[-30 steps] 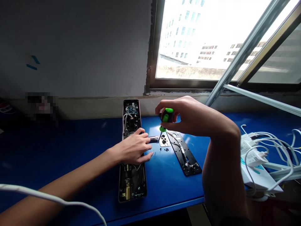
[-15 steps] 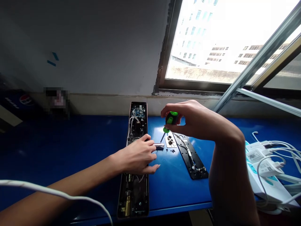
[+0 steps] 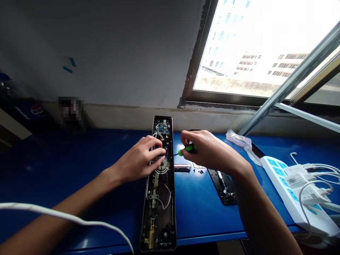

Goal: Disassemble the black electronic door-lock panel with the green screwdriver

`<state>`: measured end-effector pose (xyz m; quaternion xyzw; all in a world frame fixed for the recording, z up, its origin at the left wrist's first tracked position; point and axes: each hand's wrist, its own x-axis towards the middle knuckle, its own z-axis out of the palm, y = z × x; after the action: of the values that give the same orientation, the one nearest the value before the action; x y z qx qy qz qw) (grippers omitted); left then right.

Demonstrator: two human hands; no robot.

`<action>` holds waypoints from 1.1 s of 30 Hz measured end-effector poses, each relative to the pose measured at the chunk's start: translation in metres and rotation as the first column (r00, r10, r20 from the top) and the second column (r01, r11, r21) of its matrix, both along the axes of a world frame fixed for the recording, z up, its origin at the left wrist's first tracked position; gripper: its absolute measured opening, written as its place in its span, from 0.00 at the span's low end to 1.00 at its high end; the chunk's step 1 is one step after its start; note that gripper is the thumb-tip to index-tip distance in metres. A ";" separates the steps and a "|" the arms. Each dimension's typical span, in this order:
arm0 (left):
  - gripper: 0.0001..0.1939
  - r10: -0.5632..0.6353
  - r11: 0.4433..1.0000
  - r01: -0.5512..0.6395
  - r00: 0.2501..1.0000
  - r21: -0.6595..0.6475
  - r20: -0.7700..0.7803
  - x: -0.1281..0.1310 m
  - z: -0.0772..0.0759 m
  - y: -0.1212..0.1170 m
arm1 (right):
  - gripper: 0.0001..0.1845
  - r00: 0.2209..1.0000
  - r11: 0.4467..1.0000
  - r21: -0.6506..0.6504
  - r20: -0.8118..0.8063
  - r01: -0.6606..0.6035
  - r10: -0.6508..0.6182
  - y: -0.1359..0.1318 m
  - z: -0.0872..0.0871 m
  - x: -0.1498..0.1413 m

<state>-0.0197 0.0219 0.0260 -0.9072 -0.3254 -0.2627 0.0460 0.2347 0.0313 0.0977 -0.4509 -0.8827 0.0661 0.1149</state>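
Beside the open lock point(image 3: 159, 212), the right hand point(image 3: 209, 150) grips a green screwdriver point(image 3: 189, 149)

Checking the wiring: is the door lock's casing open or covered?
Open: the door lock lies uncovered, its circuit board and wires showing, though the left hand hides part of its middle.

We lose the middle of the open door lock point(image 3: 159, 216) under the left hand point(image 3: 139, 157), and the right forearm point(image 3: 255, 202) covers part of the black plate point(image 3: 221, 186). The tiny screws point(image 3: 198, 171) are too small to count, and the wall patch point(image 3: 71, 112) at far left is blurred.
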 end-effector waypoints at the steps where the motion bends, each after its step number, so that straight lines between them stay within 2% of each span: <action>1: 0.10 0.034 0.999 -0.034 0.999 -0.013 0.027 -0.005 -0.003 0.001 | 0.05 0.999 0.999 -0.029 0.010 0.032 -0.032 -0.002 -0.007 0.001; 4: 0.11 0.081 0.992 -0.071 0.993 -0.107 0.090 -0.013 -0.013 0.002 | 0.07 0.997 0.989 -0.133 0.037 0.067 -0.063 -0.007 -0.029 0.005; 8: 0.11 0.029 0.979 -0.010 0.995 -0.205 0.093 -0.017 -0.019 0.004 | 0.13 0.998 0.960 -0.273 0.047 0.062 -0.052 -0.014 -0.057 0.001; 12: 0.09 0.071 0.968 -0.034 0.988 -0.250 0.139 -0.020 -0.020 0.005 | 0.08 0.998 0.949 -0.309 0.014 0.059 -0.057 -0.016 -0.081 -0.008; 16: 0.08 0.116 0.950 -0.048 0.972 -0.308 0.206 -0.019 -0.022 0.005 | 0.07 0.997 0.953 -0.294 -0.016 0.070 -0.078 -0.013 -0.092 -0.013; 21: 0.07 0.167 0.961 -0.125 0.974 -0.248 0.156 -0.010 -0.017 0.005 | 0.07 0.996 0.960 -0.271 -0.033 0.066 -0.078 -0.007 -0.088 -0.011; 26: 0.10 0.166 0.978 -0.146 0.977 -0.146 0.133 0.001 -0.004 0.012 | 0.05 0.991 0.976 -0.196 -0.073 0.095 -0.111 0.004 -0.070 -0.007; 30: 0.11 0.177 0.973 -0.156 0.978 -0.171 0.114 0.001 0.002 0.016 | 0.06 0.978 0.990 -0.087 -0.169 0.107 -0.121 0.016 -0.053 -0.010; 33: 0.11 0.166 0.969 -0.148 0.983 -0.199 0.077 -0.004 0.002 0.017 | 0.06 0.960 0.995 -0.011 -0.263 0.099 -0.098 0.023 -0.047 -0.016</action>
<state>-0.0234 0.0388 0.0279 -0.8656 -0.4217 -0.2674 -0.0365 0.2184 0.0546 0.0504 -0.4814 -0.8361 0.1184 0.2351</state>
